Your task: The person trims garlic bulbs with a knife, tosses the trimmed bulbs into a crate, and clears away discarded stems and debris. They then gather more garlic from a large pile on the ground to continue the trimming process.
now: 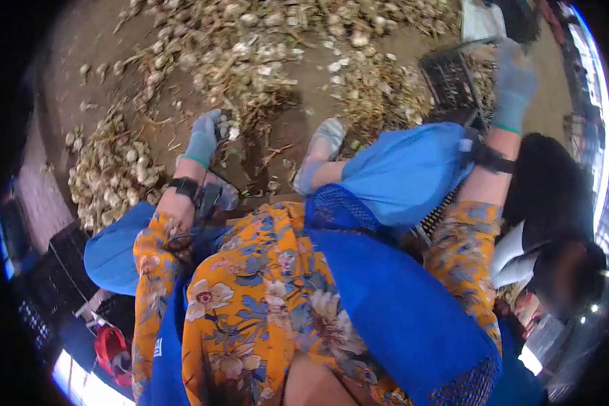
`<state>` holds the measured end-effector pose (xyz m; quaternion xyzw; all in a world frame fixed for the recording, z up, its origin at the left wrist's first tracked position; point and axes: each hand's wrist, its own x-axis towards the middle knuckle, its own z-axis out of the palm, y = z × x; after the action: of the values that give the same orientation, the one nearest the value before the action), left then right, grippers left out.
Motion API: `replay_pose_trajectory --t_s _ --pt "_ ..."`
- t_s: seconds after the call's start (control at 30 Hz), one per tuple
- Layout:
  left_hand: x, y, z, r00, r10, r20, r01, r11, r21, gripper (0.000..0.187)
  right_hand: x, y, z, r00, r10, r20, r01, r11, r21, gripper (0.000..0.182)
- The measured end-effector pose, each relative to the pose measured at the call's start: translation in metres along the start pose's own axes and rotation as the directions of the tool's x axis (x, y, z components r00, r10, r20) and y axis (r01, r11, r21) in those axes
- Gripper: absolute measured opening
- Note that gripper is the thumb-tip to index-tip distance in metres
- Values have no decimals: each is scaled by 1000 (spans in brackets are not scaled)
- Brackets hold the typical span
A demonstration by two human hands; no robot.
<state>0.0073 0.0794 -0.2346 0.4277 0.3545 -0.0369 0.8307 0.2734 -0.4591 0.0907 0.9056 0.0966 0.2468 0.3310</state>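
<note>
My left hand (203, 137), in a thin grey-blue glove, reaches down in front of my left knee. Its fingers are curled, and a pale garlic bulb (233, 133) lies right at the fingertips; whether they grip it I cannot make out. Out to the right, my right hand (515, 78), gloved the same way, is beside and above a black plastic crate (446, 78). Motion smears its fingers, so what it holds, if anything, does not show. Garlic with dry stalks (250, 68) is heaped on the ground ahead.
More garlic bulbs (115, 172) are piled at the left, and another heap (379, 84) extends up to the crate. My shoe (328, 135) stands between the heaps. At the right, close to my arm, is a person in dark clothing (545, 189). A white sack (482, 24) is behind the crate.
</note>
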Motion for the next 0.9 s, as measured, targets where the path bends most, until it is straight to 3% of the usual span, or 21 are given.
replay_pose_trajectory --t_s 0.03,0.07,0.1,0.13,0.17,0.2,0.23,0.27,0.3,0.33,0.37,0.4,0.43,0.47,0.53,0.57,0.6,0.73,0.8,0.87,0.9 --pt "41 -2 -27 942 -176 -287 183 983 -2 15 12 29 19 959 279 44 -273 874 402 36" --pt "39 0 -22 940 -178 -292 184 983 -8 15 18 54 22 940 328 92 -340 883 324 39" --pt "35 9 -8 920 -57 -387 158 959 237 32 22 65 19 916 378 134 -400 885 240 43" --pt "37 14 1 891 85 -446 151 871 467 52 23 59 19 920 369 131 -391 887 244 43" --pt "47 16 0 932 114 -344 137 768 626 65 21 51 19 961 212 178 -239 960 146 44" --pt "60 14 3 931 105 -350 147 768 623 65 15 43 20 968 54 245 -69 996 52 46" --pt "72 12 14 883 279 -377 156 584 797 67 8 10 3 911 205 357 -341 861 378 43" --pt "80 13 26 822 451 -348 188 360 914 68 0 -41 -26 812 292 505 -574 553 604 41" --pt "81 21 36 868 396 -300 168 335 927 73 -17 -87 -53 927 167 337 -364 168 916 31" --pt "86 27 43 869 392 -302 169 338 926 73 -30 -120 -72 891 142 432 -448 112 887 26" --pt "90 31 47 907 337 -254 189 213 959 72 -43 -147 -62 932 43 360 -362 28 932 26" --pt "89 33 48 939 269 -214 200 80 977 70 -49 -169 -94 859 -8 512 -512 44 858 26" --pt "85 37 44 948 263 -179 161 88 983 63 -62 -189 -91 814 -162 558 -581 -231 781 25" --pt "95 25 26 948 260 -184 169 81 982 63 -72 -205 -90 825 -190 533 -564 -195 803 24" --pt "129 2 -20 957 124 -262 161 526 835 46 -75 -225 -95 841 -217 496 -534 -183 825 24" --pt "67 29 16 975 -202 -94 217 954 209 33 -76 -230 -99 758 -364 542 -638 -235 734 25" --pt "38 36 22 972 -228 51 219 966 139 26 -79 -234 -102 654 -506 562 -736 -258 626 25" --pt "0 33 44 966 -133 220 154 985 -82 24 -89 -271 -117 569 -681 462 -728 -155 668 40" --pt "-8 34 65 945 -47 323 102 982 -156 25 -105 -295 -117 602 -743 293 -709 -330 623 49" --pt "-27 37 101 949 -193 248 230 965 -128 25 -116 -322 -117 863 -505 14 -218 -346 913 57" --pt "-26 29 109 950 -189 248 229 963 -141 35 -116 -326 -121 833 -552 34 -239 -304 922 62"
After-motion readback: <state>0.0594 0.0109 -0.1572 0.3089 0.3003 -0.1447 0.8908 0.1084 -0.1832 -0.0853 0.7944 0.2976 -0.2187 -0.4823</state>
